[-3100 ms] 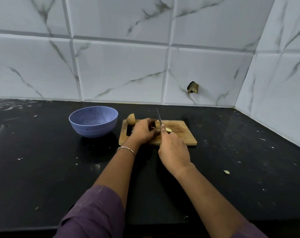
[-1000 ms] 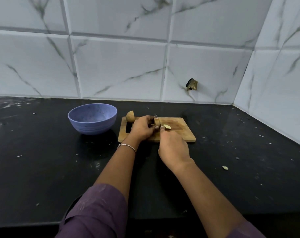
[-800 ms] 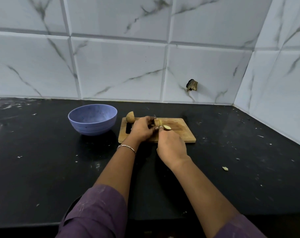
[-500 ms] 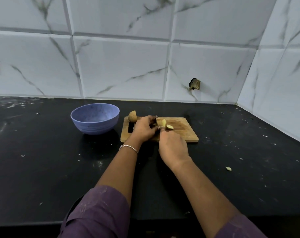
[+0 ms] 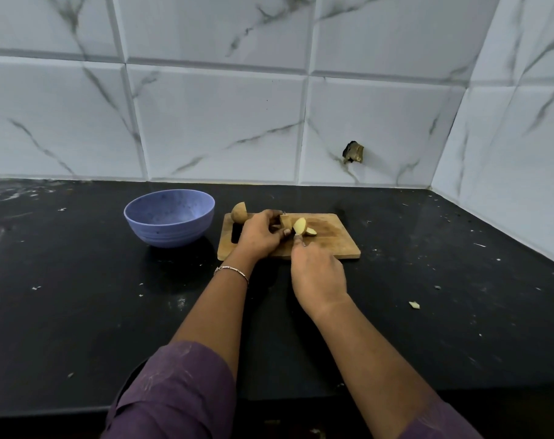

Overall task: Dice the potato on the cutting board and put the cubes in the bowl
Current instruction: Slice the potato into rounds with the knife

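A small wooden cutting board point(image 5: 332, 245) lies on the black counter. My left hand point(image 5: 258, 236) holds a potato piece point(image 5: 286, 220) down on the board. My right hand point(image 5: 318, 275) grips a knife whose handle is hidden in my fist; only a bit of the blade point(image 5: 298, 239) shows, low against the potato. Two pale slices point(image 5: 302, 227) lean just right of the blade. Another potato half point(image 5: 238, 212) sits at the board's back left corner. The blue bowl point(image 5: 169, 217) stands left of the board; I see nothing in it.
White marble-look tiled walls close the counter at the back and right, with a broken hole point(image 5: 352, 152) in the back wall. A small potato scrap point(image 5: 414, 305) lies on the counter to the right. Pale crumbs dot the dark surface.
The knife blade has come down from upright to low through the potato. A new slice now leans beside the earlier one, and my right hand has drawn slightly back.
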`<state>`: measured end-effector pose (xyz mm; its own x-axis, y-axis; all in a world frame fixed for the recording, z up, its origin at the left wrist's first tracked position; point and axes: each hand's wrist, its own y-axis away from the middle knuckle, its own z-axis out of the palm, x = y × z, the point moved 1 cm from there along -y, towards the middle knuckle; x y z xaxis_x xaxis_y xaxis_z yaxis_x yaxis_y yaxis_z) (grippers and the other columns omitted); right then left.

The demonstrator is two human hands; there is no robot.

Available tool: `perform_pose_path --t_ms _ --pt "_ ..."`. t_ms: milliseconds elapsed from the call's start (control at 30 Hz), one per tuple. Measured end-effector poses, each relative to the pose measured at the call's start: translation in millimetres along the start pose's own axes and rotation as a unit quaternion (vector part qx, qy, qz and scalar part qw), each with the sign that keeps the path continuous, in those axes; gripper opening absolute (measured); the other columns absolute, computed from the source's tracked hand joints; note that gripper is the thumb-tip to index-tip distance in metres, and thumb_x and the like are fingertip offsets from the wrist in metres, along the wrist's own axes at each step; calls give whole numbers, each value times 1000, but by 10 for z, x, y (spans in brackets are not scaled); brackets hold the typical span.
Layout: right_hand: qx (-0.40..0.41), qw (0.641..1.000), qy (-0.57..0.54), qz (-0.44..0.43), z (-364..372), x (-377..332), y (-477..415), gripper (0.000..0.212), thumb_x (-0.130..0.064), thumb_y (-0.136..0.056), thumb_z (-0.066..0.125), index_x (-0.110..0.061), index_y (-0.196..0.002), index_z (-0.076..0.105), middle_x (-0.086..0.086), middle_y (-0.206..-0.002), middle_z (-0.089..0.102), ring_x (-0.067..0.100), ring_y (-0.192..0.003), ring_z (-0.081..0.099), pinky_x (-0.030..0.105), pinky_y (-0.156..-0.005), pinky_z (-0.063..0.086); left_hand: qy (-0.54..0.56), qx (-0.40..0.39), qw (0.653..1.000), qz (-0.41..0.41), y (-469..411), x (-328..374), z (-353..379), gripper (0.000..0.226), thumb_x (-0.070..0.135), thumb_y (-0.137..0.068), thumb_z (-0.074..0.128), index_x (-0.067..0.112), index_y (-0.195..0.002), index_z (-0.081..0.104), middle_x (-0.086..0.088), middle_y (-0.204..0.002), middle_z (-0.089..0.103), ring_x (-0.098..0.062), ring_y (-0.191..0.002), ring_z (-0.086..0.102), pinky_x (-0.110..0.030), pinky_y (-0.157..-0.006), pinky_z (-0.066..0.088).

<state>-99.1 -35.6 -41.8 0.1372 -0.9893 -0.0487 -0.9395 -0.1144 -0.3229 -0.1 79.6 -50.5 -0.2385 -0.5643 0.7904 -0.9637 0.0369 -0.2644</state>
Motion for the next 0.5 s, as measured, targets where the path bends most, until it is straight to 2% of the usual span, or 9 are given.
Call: perform_pose_path --t_ms 200,367,500 --pt "25 994 -95 51 -32 102 -17 67 -8 -100 49 -17 -159 17 9 -117 55 24 -103 59 32 -73 46 9 2 1000 -6 6 0 -9 51 14 -88 71 13 -135 52 -7 -130 63 -15 -119 59 -29 -102 47" --pt "56 987 -147 31 -60 59 1 61 -15 -103 48 -23 -157 22 4 -108 53 19 -98 56 33 -78 51 -1 5 1000 -3 19 23 -15 52 16 -89 72 11 -136 52 -6 -130 63 -16 -119 59 -27 -100 47" --pt "51 986 -159 18 -53 45 1 62 -16 -103 47 -24 -158 19 3 -105 50 18 -98 55 35 -82 53 -16 5 1000 -2 16 32 -25 53 17 -90 71 10 -138 51 -6 -130 62 -16 -120 58 -27 -101 46"
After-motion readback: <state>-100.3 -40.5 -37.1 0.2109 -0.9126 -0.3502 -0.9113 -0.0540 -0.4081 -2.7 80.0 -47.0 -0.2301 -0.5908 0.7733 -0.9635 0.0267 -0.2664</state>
